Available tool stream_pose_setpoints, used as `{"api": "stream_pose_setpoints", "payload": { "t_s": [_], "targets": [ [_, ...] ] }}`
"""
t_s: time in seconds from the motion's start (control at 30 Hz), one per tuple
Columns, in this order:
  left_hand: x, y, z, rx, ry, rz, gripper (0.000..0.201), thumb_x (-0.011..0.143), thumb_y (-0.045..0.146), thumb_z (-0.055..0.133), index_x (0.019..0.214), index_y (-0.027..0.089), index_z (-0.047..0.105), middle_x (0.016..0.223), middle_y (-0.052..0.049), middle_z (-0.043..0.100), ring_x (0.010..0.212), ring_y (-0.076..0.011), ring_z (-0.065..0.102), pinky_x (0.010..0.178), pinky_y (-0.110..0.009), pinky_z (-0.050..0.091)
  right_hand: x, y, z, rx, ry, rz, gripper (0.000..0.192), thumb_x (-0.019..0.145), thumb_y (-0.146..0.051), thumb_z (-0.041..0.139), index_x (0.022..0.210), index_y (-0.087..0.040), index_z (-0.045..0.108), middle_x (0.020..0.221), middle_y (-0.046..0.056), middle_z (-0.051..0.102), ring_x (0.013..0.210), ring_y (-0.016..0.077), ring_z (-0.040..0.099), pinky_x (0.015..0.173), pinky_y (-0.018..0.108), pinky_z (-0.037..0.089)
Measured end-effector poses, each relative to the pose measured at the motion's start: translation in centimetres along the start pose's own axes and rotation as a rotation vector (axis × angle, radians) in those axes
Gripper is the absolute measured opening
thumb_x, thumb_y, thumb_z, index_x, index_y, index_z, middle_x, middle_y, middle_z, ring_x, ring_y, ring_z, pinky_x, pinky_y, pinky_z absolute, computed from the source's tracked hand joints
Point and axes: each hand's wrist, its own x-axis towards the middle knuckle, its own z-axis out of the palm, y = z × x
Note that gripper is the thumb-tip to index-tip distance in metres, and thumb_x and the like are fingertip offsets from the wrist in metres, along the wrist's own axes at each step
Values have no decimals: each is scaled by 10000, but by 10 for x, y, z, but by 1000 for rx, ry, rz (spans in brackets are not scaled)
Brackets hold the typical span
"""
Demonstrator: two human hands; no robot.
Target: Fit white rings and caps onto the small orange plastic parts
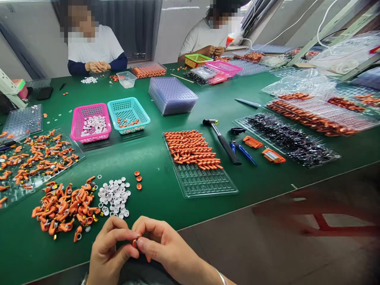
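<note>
At the table's near edge my left hand [109, 247] and my right hand [166, 241] meet, fingertips pinched around one small orange earbud shell [135, 243]. Fingers hide most of it; a bit of its orange stem shows below. Just beyond my left hand lies a heap of orange earbud shells [63, 208] with yellow and metallic bits showing. Next to that heap are many small white discs [114, 196]. Three orange round caps [138, 179] form a short row to their right.
A clear tray [208, 184] holds rows of orange pieces. Beyond are a pink basket [76, 134], a turquoise basket [145, 118] and stacked plastic trays [173, 97]. A hammer [225, 146] and a blue pen-like tool [247, 154] lie right. Two people [92, 49] sit opposite, hands at small parts.
</note>
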Motion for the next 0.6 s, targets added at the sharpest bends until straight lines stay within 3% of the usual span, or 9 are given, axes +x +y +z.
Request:
{"api": "stream_pose_setpoints", "payload": {
  "t_s": [0.17,0.27,0.43,0.6],
  "targets": [
    [-1,7,0,90,-24,79,123,851,354,716,921,263,762,729,-2,587,626,-133,593,531,-180,514,3,15,8,295,-14,20,412,646,-475,853,723,-166,592,677,-31,514,571,87,446,495,198,312],
    [1,12,-1,175,-45,119,153,892,352,664,990,265,743,777,-11,585,645,-135,605,508,-170,521,6,24,13,413,26,19,429,614,-494,871,704,-168,607,704,-32,494,579,87,440,542,215,364],
    [9,16,-9,433,-57,256,150,919,347,629,957,237,724,812,-20,605,715,-152,617,644,-221,534,3,27,7,269,121,-110,408,647,-465,872,858,-195,651,824,8,604,740,140,540,693,255,437],
    [11,18,-11,496,-62,341,186,907,394,629,934,224,703,798,-14,606,708,-151,592,661,-240,503,0,32,0,267,89,-178,340,662,-372,886,864,-222,658,840,6,656,749,140,583,707,258,445]
  ]
}}
